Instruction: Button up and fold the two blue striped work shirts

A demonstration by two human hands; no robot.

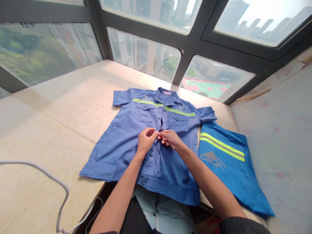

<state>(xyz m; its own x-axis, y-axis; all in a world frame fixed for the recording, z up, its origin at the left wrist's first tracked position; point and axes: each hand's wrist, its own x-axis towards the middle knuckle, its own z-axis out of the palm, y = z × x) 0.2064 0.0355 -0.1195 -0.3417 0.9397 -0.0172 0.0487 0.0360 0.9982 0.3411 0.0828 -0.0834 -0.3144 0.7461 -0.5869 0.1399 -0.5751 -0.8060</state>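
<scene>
A blue short-sleeved work shirt with yellow-green reflective stripes lies spread face up, its collar toward the window and its hem hanging over the near edge. My left hand and my right hand meet at the middle of its front opening, both with fingers pinched on the placket. Whether a button sits between the fingertips is hidden. Below the hands, a button and a hem button show on the placket. Above them a small gap opens in the front.
A folded brighter blue garment with a reflective stripe lies to the right, partly under the shirt's sleeve. A grey cable loops over the near left of the stone-patterned ledge. Framed windows stand behind; a papered wall bounds the right.
</scene>
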